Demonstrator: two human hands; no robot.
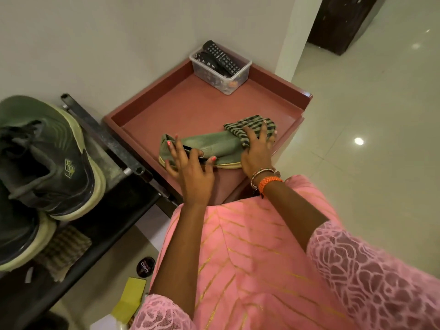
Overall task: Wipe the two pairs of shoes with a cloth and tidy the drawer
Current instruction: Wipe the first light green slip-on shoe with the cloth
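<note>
A green slip-on shoe [212,145] lies on its side on the reddish-brown cabinet top [181,103]. My left hand [190,167] grips the shoe at its opening near the heel, thumb inside. My right hand [258,148] presses a green-and-black striped cloth [247,126] against the shoe's toe end. A pair of dark green sneakers [45,148] with pale soles sits on the black metal rack [112,144] at the left.
A clear plastic box [223,75] holding remote controls stands at the cabinet's back corner by the wall. A striped cloth [64,251] lies on the rack's lower shelf. On the floor are a round polish tin [145,267] and a yellow cloth [131,298].
</note>
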